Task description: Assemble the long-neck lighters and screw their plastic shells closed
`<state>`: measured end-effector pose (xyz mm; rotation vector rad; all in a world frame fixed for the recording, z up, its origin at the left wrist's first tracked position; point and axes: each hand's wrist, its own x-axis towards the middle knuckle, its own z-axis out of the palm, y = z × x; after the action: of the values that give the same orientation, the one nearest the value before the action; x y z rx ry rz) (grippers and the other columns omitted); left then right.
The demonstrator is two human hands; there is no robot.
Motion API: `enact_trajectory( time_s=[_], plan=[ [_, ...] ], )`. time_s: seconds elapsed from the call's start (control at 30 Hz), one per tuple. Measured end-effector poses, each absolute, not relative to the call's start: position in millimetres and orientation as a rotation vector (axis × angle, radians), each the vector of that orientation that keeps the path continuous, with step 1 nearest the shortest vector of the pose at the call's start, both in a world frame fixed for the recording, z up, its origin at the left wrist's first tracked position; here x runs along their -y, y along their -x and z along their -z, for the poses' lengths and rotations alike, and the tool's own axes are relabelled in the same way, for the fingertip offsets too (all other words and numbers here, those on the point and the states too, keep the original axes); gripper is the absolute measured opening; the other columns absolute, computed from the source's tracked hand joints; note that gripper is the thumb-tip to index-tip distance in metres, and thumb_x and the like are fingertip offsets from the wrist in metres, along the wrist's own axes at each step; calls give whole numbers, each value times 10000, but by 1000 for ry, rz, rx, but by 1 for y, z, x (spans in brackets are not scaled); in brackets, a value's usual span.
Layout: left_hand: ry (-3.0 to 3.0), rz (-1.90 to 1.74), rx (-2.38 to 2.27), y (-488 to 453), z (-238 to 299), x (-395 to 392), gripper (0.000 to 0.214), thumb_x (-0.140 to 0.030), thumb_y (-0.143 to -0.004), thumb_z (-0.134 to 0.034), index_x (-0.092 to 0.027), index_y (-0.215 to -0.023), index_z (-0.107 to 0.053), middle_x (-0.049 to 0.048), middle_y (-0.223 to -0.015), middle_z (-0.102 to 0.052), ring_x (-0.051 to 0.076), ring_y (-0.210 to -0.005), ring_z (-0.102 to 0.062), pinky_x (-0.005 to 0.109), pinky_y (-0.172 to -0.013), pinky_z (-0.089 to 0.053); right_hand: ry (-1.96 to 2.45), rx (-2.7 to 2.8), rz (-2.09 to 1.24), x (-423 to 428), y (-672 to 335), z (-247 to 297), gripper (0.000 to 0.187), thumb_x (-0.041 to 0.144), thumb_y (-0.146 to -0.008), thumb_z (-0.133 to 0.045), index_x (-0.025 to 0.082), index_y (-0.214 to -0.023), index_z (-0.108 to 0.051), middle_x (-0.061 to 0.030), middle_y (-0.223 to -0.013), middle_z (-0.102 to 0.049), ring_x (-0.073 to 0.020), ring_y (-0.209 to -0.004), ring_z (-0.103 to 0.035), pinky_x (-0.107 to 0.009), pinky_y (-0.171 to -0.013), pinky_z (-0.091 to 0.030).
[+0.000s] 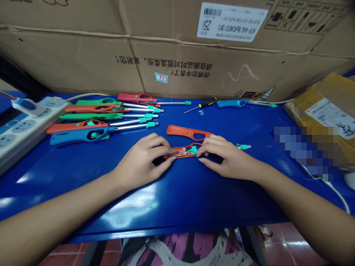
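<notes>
An opened orange lighter body [183, 152] with its inner parts showing lies on the blue table [177, 199]. My left hand [144, 160] grips its left end with curled fingers. My right hand [224, 157] pinches its right part near a teal trigger piece. The lighter's metal tube with a teal tip [244, 146] sticks out to the right past my right hand. The detached orange shell half [188, 131] lies just behind the hands.
Several long lighters [102, 118] in red, green, orange and blue lie at the back left. A screwdriver [201, 105] and a blue lighter [244, 103] lie at the back. A power strip [19, 125] sits left, a cardboard box [177, 48] behind, a yellow parcel [324, 107] right.
</notes>
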<state>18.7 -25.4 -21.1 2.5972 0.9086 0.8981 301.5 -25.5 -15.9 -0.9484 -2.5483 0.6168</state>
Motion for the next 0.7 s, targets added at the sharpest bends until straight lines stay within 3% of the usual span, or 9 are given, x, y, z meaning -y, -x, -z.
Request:
enact_trajectory(
  time_s=[0.2, 0.7],
  plan=[
    [-2620, -797, -941, -15, 19, 23, 146, -234, -947, -638, -192, -1030, -751, 56, -947, -731, 201, -873, -624, 361, -804, -528, 953, 2546, -621, 26, -301, 15, 59, 214, -965, -571, 226, -995, -620, -33, -969, -644, -186, -934, -557, -394, -924, -375],
    [-2667, -1020, -830, -17, 23, 25, 185, -139, -937, -658, -112, -1097, -746, 89, -962, -703, 157, -863, -674, 273, -784, -567, 959, 2550, -629, 26, -302, 15, 53, 228, -971, -572, 228, -993, -620, -24, -975, -644, -177, -941, -562, -398, -959, -366]
  ],
)
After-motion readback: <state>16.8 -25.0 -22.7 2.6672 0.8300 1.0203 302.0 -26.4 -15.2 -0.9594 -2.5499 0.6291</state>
